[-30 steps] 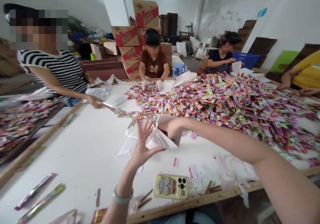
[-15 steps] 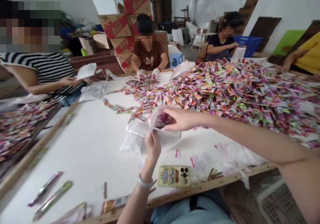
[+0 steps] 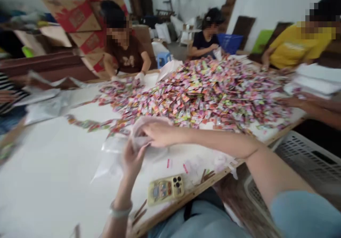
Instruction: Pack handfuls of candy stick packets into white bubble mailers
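Observation:
A whitish plastic bag is held with its mouth spread above the table. My left hand grips the near left side of its rim, thumb outside. My right hand reaches into the mouth from the right; its fingertips are hidden inside, so I cannot tell whether they hold anything. Clear, flat plastic bags lie under and left of my left hand. Just beyond the held bag spreads a large heap of small, colourful sachets.
A phone in a yellow case lies near the wooden table edge. Several co-workers sit around the table. White bags are stacked at the right, and filled bags lie at the left. A white plastic basket stands below the table.
My view has swung right, bringing the yellow-shirted co-worker and the white stack into sight. My right hand has sunk deeper into the bag. My left hand still grips the rim.

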Action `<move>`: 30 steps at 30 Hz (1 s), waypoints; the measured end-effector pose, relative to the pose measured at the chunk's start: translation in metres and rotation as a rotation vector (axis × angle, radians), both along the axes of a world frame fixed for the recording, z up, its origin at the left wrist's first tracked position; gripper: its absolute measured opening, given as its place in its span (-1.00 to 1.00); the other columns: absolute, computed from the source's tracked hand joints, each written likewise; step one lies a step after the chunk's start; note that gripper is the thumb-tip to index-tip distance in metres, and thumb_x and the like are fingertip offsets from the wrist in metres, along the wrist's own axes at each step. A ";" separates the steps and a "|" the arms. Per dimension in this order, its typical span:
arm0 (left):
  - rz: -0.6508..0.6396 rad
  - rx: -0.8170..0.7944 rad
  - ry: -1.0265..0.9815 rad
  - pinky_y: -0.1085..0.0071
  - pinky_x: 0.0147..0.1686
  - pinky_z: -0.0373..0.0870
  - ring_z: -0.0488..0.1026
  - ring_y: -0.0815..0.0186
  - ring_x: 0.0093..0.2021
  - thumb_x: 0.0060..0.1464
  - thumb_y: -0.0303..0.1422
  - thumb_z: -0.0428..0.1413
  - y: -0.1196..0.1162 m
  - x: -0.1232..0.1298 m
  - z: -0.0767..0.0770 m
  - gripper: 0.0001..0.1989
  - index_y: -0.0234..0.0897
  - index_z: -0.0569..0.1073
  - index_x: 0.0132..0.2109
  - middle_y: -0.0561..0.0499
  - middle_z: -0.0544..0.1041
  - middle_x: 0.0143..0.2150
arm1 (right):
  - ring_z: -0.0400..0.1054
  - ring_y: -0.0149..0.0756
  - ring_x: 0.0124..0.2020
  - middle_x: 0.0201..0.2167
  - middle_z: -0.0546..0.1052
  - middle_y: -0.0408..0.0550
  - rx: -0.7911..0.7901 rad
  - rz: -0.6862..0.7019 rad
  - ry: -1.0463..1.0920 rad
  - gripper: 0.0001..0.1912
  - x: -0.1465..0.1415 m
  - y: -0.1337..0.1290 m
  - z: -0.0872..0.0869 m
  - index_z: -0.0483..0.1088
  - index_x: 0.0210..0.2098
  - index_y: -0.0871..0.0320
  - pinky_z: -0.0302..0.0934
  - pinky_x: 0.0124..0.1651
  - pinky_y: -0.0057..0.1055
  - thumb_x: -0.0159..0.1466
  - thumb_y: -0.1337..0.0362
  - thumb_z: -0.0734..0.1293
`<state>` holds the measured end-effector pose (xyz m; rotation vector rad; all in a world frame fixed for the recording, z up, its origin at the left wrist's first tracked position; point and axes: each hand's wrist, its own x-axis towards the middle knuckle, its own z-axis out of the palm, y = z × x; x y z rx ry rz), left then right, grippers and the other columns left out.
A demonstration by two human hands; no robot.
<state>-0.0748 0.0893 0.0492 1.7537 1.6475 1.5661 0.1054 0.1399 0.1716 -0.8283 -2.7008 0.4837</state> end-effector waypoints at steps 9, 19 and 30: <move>0.102 0.046 -0.072 0.44 -0.59 -0.01 0.03 0.43 -0.62 0.20 -0.02 0.07 -0.020 0.020 0.017 -0.46 -0.19 0.14 -0.62 0.16 0.09 -0.68 | 0.40 -0.13 0.01 -0.08 0.60 0.06 0.478 0.037 0.000 -0.67 0.025 -0.012 -0.034 0.46 -0.10 0.10 0.22 0.10 -0.13 0.52 0.25 0.08; -0.045 -0.041 -0.134 0.18 0.00 0.52 0.57 0.09 -0.01 0.25 -0.17 0.00 -0.036 0.046 0.010 -0.63 -0.24 0.55 0.03 -0.13 0.65 -0.17 | 0.36 -0.02 -0.09 -0.25 0.51 0.02 0.396 -0.180 0.477 -0.79 0.028 -0.020 -0.072 0.37 -0.36 0.04 0.11 0.15 0.05 0.22 0.06 0.37; -0.156 -0.108 -0.112 0.37 -0.37 0.45 0.41 0.28 -0.41 0.35 -0.08 -0.05 -0.046 0.035 0.012 -0.62 -0.21 0.48 -0.27 0.00 0.48 -0.42 | 0.40 -0.17 -0.33 -0.38 0.50 -0.07 0.310 -0.427 0.782 -0.74 0.107 -0.045 -0.042 0.39 -0.33 -0.02 0.28 -0.09 -0.10 0.42 0.07 0.18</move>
